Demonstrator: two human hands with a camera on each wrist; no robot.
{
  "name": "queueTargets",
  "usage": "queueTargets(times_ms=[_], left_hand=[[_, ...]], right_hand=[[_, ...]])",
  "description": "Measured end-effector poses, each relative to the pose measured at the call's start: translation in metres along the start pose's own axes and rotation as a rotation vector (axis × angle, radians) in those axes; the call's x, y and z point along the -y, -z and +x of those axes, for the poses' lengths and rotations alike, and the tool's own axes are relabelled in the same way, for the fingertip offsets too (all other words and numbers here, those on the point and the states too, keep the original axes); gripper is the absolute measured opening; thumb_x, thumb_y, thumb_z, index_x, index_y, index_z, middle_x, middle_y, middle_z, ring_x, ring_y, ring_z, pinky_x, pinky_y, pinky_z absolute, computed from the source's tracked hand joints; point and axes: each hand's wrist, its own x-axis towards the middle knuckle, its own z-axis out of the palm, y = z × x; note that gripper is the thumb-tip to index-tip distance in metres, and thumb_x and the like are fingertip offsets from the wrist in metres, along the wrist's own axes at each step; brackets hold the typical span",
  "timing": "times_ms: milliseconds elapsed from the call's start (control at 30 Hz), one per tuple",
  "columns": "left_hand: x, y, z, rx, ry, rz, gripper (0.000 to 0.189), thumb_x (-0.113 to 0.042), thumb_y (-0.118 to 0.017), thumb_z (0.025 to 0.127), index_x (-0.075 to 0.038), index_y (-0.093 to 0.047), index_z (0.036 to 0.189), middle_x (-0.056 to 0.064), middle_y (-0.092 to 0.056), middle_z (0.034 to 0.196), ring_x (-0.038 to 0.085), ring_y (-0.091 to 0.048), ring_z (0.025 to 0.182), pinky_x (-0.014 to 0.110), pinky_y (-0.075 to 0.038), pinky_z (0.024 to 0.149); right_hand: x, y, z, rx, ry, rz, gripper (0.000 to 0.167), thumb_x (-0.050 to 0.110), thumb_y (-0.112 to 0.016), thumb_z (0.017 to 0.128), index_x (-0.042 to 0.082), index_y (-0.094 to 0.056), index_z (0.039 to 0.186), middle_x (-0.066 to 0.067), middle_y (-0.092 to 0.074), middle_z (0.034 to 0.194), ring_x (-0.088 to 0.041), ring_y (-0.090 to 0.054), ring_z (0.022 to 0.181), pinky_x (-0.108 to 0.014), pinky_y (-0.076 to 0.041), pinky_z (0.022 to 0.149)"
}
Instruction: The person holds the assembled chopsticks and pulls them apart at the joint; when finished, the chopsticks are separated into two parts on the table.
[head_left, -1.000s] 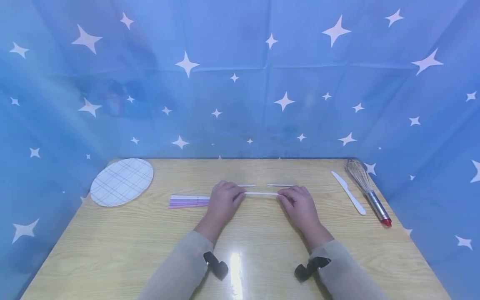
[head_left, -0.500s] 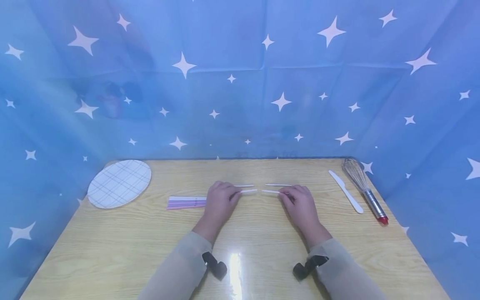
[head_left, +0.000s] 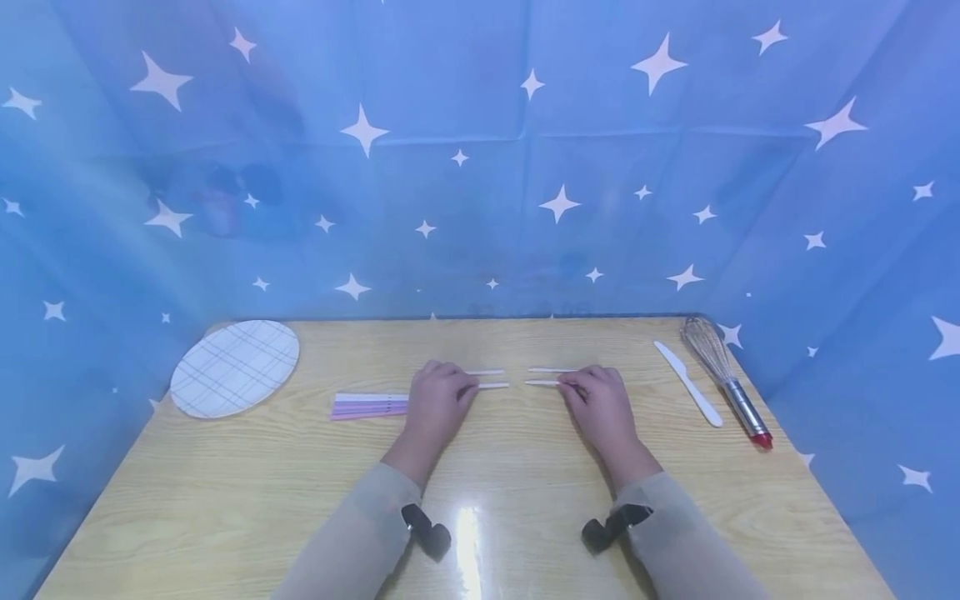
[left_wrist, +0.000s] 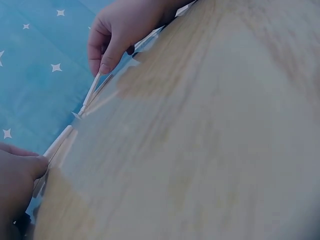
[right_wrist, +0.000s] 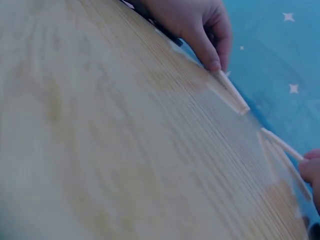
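Note:
My left hand point(head_left: 437, 404) pinches a short, thin white stick piece point(head_left: 492, 386) between thumb and fingertips, close over the table. Opposite it, my right hand point(head_left: 600, 408) pinches a similar white stick piece point(head_left: 542, 383). The inner ends of the two pieces point at each other across a small gap, which also shows between the left piece point(right_wrist: 232, 91) and right piece point(right_wrist: 282, 145) in the right wrist view. Just behind them lie two more thin white pieces, one left point(head_left: 486, 372) and one right point(head_left: 551, 369), their outer ends hidden by the hands.
Beside my left hand lies a flat row of white, purple and pink strips point(head_left: 369, 407), partly covered by it. A white checked round plate point(head_left: 236, 369) is at the back left. At the right are a white knife point(head_left: 687, 383) and a wire whisk point(head_left: 726, 383) with a red end.
One second ago a single white stick spanned both hands; by half a second ago it was in two pieces with a gap between them. The hands have barely moved since.

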Motion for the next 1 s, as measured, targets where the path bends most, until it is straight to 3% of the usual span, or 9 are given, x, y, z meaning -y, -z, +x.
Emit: queueTargets(times_ms=[200, 500, 1000], left_hand=[[0.001, -0.002, 0.002, 0.042, 0.034, 0.038, 0.011, -0.026, -0.086, 0.093, -0.021, -0.084, 0.102, -0.004, -0.076, 0.097, 0.019, -0.062, 0.095, 0.038, -0.053, 0.086], [0.005, -0.006, 0.01, -0.064, 0.013, 0.032, 0.005, -0.021, -0.088, 0.09, -0.02, -0.085, 0.094, -0.003, -0.077, 0.095, 0.019, -0.063, 0.089, 0.039, -0.054, 0.083], [0.007, -0.009, 0.016, -0.025, 0.066, 0.041, 0.005, -0.022, -0.086, 0.093, -0.022, -0.085, 0.098, -0.004, -0.078, 0.103, 0.019, -0.065, 0.096, 0.04, -0.053, 0.086]], right_hand=[[-0.007, -0.002, 0.006, 0.003, -0.01, -0.014, 0.008, 0.012, -0.084, 0.094, 0.012, -0.084, 0.102, -0.01, -0.072, 0.102, -0.033, -0.056, 0.099, -0.048, -0.047, 0.085], [-0.009, -0.002, 0.01, 0.017, 0.001, -0.018, 0.008, 0.013, -0.084, 0.094, 0.012, -0.085, 0.102, -0.01, -0.071, 0.103, -0.034, -0.055, 0.099, -0.048, -0.045, 0.086], [-0.013, -0.006, 0.016, 0.01, -0.033, -0.034, 0.01, 0.014, -0.083, 0.095, 0.014, -0.086, 0.105, -0.009, -0.067, 0.103, -0.033, -0.053, 0.099, -0.047, -0.043, 0.083]])
